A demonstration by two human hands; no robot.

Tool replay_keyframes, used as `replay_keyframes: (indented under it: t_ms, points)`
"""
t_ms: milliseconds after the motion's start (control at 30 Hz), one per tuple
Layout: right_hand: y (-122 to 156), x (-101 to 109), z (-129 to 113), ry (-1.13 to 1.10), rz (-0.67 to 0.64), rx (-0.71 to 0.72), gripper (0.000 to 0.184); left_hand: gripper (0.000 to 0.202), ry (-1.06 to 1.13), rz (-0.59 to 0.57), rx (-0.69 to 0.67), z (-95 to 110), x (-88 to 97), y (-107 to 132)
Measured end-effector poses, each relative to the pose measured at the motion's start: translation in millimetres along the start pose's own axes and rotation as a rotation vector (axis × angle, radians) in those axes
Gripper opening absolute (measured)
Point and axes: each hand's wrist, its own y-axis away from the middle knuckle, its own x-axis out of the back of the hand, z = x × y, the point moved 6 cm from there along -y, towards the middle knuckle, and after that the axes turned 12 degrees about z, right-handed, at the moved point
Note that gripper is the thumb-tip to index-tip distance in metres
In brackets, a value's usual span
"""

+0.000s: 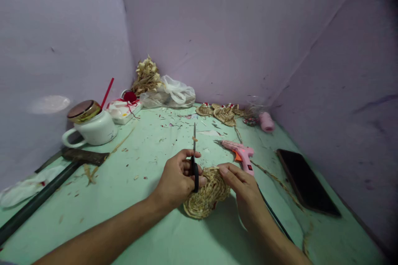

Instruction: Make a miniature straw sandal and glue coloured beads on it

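Observation:
My left hand point(178, 180) is closed round the black handles of a pair of scissors point(195, 169), whose blades point away from me. A small tan scrap point(194, 139) shows against the blades. Between my hands is a coiled piece of braided straw point(207, 196), rounded in outline and tilted over the table. The fingers of my right hand point(238, 180) pinch its upper right edge. Just beyond my right hand lies a pink glue gun point(238, 151) with an orange trigger, its nozzle pointing left.
Left stand a white mug point(98, 128) with a gold-brown lid and a dark-handled hammer point(74, 169). Farther back are dried flowers point(146, 76), a plastic bag point(177, 93) and several woven straw pieces point(224, 115). A pink thread spool point(266, 122) and a phone point(306, 182) lie right.

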Motion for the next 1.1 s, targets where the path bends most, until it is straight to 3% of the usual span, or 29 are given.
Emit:
replay_keyframes:
  t_ms: [233,367,567,700,867,1000,1100]
  points:
    - [5.6,-6.3,-8.4,-0.078,0.002,0.012,0.024,0.048,0.063,-0.033,-0.033,1.8,-3.5,5.1]
    - [13.1,-13.1,-7.3,-0.131,-0.072,-0.04,0.027,0.044,0.048,-0.057,-0.031,2.9,-8.8,9.5]
    - [14.8,-8.9,2.6,-0.131,0.04,-0.095,0.03,0.04,0.07,-0.096,-0.002,0.6,-13.0,14.8]
    - [14.4,-10.8,3.6,-0.198,0.02,-0.112,0.032,0.042,0.148,-0.152,0.048,-6.9,-14.1,12.7]
    - [7.1,-11.9,8.9,-0.282,-0.015,-0.181,0.033,0.047,0.177,-0.061,0.051,-13.6,-6.9,3.8]
    - [2.4,-6.4,9.6,-0.14,0.059,-0.126,0.037,0.048,0.16,-0.139,0.075,-16.5,-8.5,2.5]
    - [3.0,-6.9,7.3,-0.078,0.041,-0.101,0.038,0.046,0.128,-0.215,0.065,-14.3,-7.4,2.3]
